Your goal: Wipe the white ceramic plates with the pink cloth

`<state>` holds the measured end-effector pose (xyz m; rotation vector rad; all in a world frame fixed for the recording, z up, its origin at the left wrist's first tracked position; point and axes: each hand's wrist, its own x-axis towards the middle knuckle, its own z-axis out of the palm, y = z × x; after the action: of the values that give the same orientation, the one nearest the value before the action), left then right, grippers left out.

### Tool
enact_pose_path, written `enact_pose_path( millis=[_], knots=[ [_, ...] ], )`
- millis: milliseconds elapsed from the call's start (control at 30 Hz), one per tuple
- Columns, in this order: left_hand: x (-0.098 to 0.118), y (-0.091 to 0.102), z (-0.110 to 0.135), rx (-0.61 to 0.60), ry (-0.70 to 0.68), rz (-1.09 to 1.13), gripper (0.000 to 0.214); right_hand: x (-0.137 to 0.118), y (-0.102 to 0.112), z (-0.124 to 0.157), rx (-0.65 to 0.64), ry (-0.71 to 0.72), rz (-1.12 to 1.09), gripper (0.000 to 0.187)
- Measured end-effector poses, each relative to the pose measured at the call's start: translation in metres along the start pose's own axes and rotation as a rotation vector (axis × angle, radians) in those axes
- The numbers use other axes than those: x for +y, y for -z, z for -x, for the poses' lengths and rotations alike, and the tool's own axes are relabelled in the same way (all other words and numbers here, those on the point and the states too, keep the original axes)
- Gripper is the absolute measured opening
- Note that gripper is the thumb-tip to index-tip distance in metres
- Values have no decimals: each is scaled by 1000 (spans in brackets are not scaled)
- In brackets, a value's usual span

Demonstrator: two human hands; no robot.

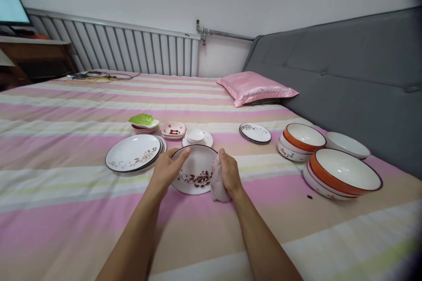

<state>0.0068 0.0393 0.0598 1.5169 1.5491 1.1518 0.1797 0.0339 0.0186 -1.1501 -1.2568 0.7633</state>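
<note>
A white plate (195,171) with a dark rim and a brown flower pattern is tilted up off the striped bed sheet in front of me. My left hand (168,167) grips its left edge, fingers curled over the rim. My right hand (229,172) is closed round a bunched pale pink cloth (217,182), pressed against the plate's right edge.
A stack of white flowered plates (133,153) lies to the left. Behind are a green leaf dish (143,120), pink dishes (173,130), small white saucers (197,137) and another plate (255,133). Orange-banded bowls (343,172) stand at right beside a grey headboard (356,79). A pink pillow (253,88) lies farther back.
</note>
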Motion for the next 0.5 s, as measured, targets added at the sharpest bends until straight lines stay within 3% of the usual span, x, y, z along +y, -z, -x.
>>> enact_pose_path(
  millis=[100,200,400,500],
  knots=[
    [-8,-5,-3,135,16,-28,47,-8,-5,5,-59,102,-51,39],
    [-15,-6,-6,216,19,85,46,-16,-8,10,-128,145,-87,37],
    [-24,-9,-10,273,69,282,50,-24,-8,15,-135,137,-276,44],
    [-22,-15,-11,278,172,566,50,-22,-5,12,-111,102,-435,43]
  ],
)
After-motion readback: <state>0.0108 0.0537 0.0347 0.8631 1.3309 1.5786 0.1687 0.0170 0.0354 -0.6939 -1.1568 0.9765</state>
